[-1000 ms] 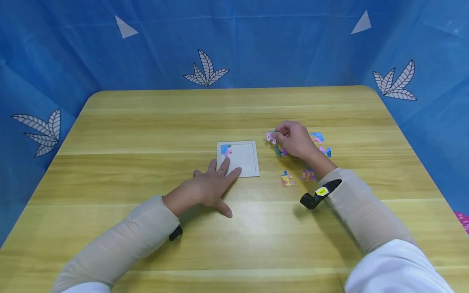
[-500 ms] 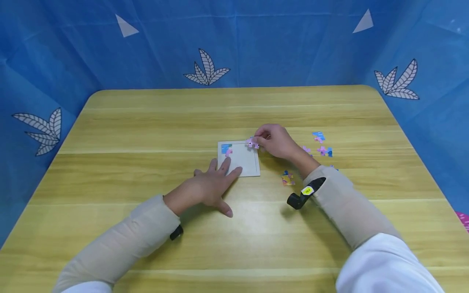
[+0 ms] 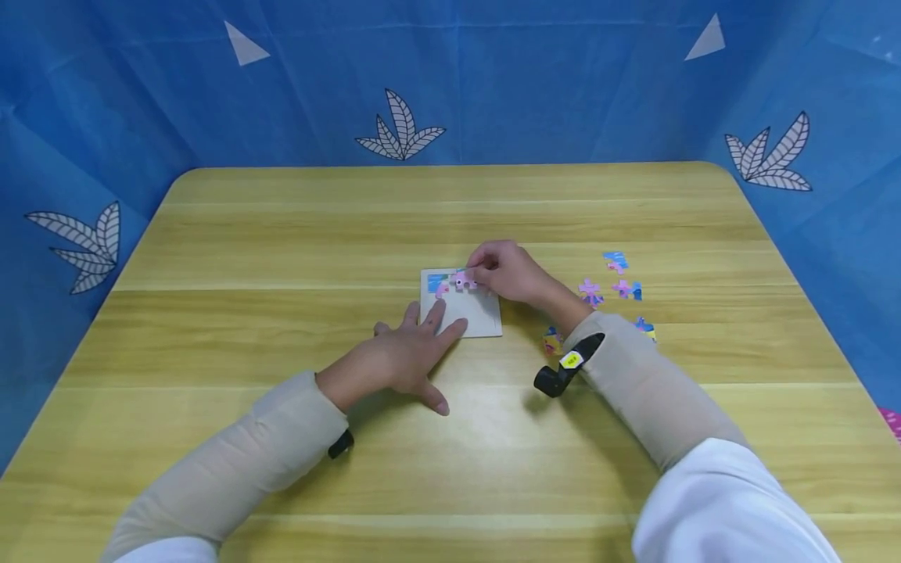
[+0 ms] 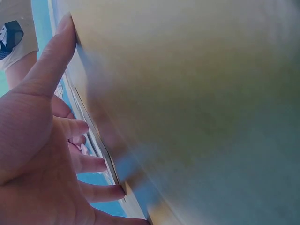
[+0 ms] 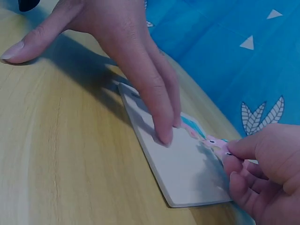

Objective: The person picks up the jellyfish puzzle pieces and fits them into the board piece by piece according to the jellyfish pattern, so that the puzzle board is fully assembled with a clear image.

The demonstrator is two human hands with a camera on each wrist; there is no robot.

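My right hand (image 3: 514, 272) pinches a pink jigsaw piece with an eye printed on it (image 3: 461, 281) between thumb and fingertips, over the top of a white square puzzle tray (image 3: 486, 324). Beside it, in the tray's upper left corner, lies a blue and pink corner piece (image 3: 435, 282). My left hand (image 3: 408, 356) is spread wide, its fingertips resting on the tray's near left part and its thumb out over the table. In the right wrist view the pinched piece (image 5: 213, 142) is right at the corner piece's edge. The left wrist view shows the left palm (image 4: 33, 140).
Loose jigsaw pieces lie right of the tray: a blue one (image 3: 615, 260), a pink and blue one (image 3: 626, 289), a pink one (image 3: 590, 291), a yellow one (image 3: 552, 341) and another partly behind the right sleeve (image 3: 645, 328). A blue printed cloth (image 3: 296, 94) stands behind the wooden table (image 3: 317, 258).
My right hand has carried the pink eye piece leftward from the loose pieces, across the tray's right edge to beside the corner piece. The left hand has stayed in place.
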